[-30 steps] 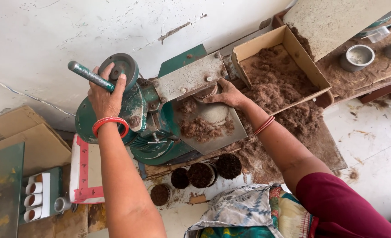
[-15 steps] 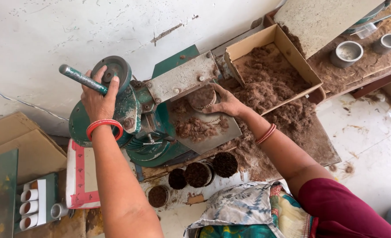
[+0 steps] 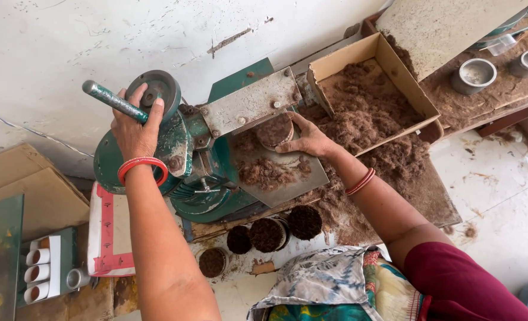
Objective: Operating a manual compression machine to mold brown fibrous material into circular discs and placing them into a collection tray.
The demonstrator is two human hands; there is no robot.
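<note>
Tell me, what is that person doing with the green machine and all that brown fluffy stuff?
The person's left hand grips the handle of a green press machine. Their right hand holds a round brown puck of pressed fibre at the metal tray. Loose brown fibre fills the cardboard box beside it, and finished pucks lie in front of the machine.
</note>
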